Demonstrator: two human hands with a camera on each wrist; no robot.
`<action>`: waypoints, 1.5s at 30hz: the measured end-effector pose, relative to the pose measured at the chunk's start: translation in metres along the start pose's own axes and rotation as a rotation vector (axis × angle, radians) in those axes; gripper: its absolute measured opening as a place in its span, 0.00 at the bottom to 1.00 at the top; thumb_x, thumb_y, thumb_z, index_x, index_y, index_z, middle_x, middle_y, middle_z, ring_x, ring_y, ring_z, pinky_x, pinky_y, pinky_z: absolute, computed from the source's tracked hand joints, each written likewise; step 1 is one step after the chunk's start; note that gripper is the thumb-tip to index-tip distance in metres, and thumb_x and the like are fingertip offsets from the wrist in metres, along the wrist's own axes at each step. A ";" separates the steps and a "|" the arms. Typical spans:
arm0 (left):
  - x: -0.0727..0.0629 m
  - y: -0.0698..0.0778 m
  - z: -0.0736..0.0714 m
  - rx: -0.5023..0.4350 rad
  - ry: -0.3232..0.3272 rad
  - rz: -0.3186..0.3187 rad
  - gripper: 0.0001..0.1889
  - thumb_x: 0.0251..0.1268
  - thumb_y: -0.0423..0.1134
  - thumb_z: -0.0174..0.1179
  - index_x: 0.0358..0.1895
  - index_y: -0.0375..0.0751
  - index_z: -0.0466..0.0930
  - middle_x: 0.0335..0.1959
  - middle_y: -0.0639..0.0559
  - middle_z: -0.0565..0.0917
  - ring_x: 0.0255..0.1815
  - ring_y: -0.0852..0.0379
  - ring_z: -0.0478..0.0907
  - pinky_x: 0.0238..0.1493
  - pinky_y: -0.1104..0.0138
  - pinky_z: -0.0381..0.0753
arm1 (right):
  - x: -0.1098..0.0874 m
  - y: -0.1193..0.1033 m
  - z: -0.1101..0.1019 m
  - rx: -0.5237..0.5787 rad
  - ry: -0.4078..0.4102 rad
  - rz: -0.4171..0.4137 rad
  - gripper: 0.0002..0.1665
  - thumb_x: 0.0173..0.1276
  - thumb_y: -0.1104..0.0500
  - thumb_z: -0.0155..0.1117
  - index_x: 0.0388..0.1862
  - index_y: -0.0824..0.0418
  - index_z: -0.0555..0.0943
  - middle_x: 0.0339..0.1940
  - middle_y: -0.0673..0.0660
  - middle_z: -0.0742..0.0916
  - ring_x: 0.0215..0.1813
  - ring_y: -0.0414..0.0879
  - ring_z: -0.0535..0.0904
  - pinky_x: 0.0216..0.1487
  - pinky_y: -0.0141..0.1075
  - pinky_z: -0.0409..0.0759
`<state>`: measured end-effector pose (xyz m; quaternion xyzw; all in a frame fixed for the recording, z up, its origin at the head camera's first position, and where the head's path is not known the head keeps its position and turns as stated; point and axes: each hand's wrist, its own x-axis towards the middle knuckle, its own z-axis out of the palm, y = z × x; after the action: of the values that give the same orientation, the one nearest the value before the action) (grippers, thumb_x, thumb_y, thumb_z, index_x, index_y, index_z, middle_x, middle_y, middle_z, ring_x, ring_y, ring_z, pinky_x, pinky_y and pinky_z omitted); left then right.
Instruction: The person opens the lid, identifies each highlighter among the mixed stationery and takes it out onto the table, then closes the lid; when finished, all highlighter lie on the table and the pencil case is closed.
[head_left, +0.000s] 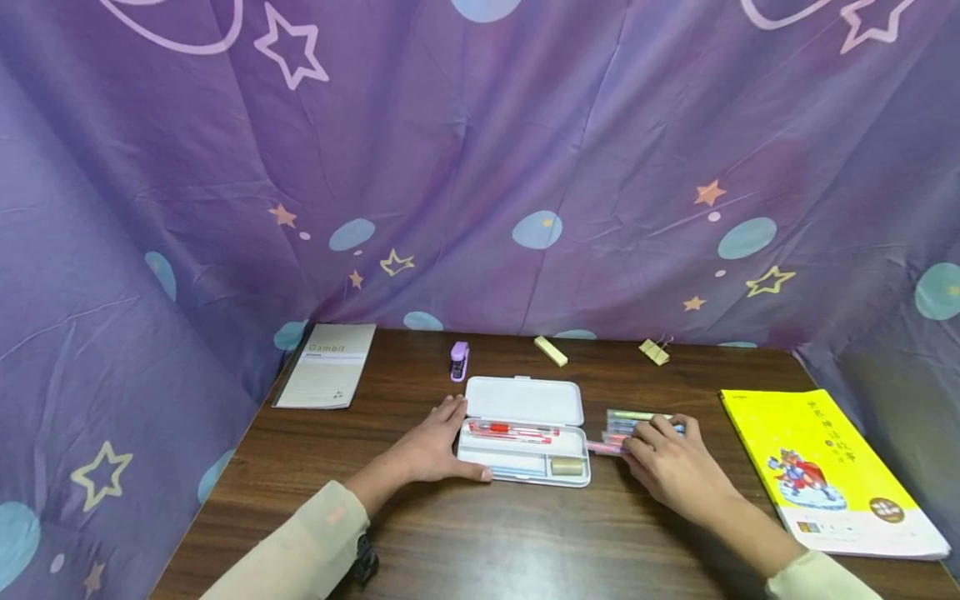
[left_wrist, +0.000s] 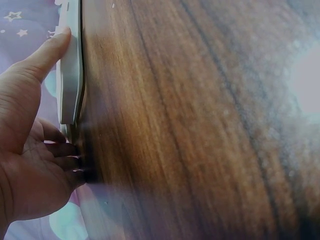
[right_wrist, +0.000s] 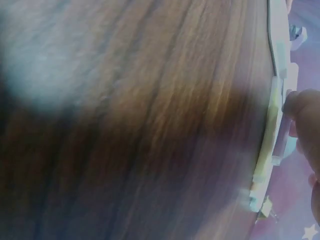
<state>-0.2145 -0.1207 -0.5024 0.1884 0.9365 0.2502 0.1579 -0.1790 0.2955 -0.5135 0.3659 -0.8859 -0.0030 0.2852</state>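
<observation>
A white pencil case (head_left: 522, 402) lies with its lid folded back, holding red pens (head_left: 510, 432) and a beige eraser-like block (head_left: 566, 467). My left hand (head_left: 431, 446) rests at its left end, thumb along the front edge and fingers extended by the left side. In the left wrist view the thumb touches the wall of the case (left_wrist: 69, 90). My right hand (head_left: 671, 467) pinches a pink pen (head_left: 603, 447) whose end points at the right side of the case. Under and behind those fingers lie several coloured pens (head_left: 626, 415), partly hidden.
Behind the case are a purple stapler (head_left: 459, 362), a pale yellow stick (head_left: 551, 351) and a yellow binder clip (head_left: 654, 352). A Gambit notebook (head_left: 326, 367) lies at the left back, a yellow book (head_left: 832, 475) at the right. A patterned purple cloth (head_left: 480, 167) borders the table.
</observation>
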 end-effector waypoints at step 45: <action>0.001 0.000 0.000 0.003 -0.008 -0.015 0.72 0.57 0.73 0.78 0.91 0.34 0.46 0.94 0.36 0.47 0.95 0.37 0.43 0.93 0.43 0.52 | -0.023 0.002 0.008 0.051 0.051 0.062 0.42 0.94 0.37 0.30 0.36 0.54 0.88 0.36 0.51 0.86 0.42 0.53 0.79 0.49 0.68 0.78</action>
<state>-0.2156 -0.1206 -0.5025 0.1826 0.9375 0.2471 0.1631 -0.1711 0.3103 -0.5317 0.3455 -0.8890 0.0377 0.2983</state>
